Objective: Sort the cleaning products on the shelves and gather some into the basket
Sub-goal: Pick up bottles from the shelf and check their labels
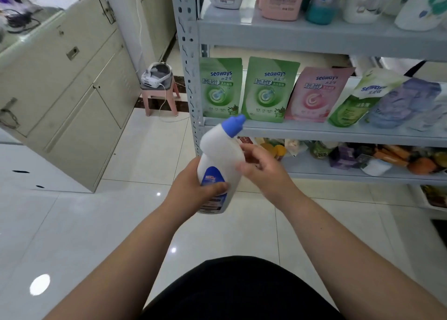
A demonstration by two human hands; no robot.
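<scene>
Head view: the left hand (pixel 191 190) curls its fingers round the white bottle (pixel 219 150) low down — label (pixel 212 177) up, probably for checking — while the right hand (pixel 263 172) steadies it, fingers spread.

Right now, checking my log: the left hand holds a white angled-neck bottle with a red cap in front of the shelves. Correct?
No: the head view shows the cap is blue, not red. The left hand does hold the white angled-neck bottle in front of the shelves.

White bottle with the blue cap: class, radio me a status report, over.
Left hand grips white bottle low on its body. Right hand open at its shoulder. Bottle tilted, in front of pouch shelf. Basket not in view.
</scene>
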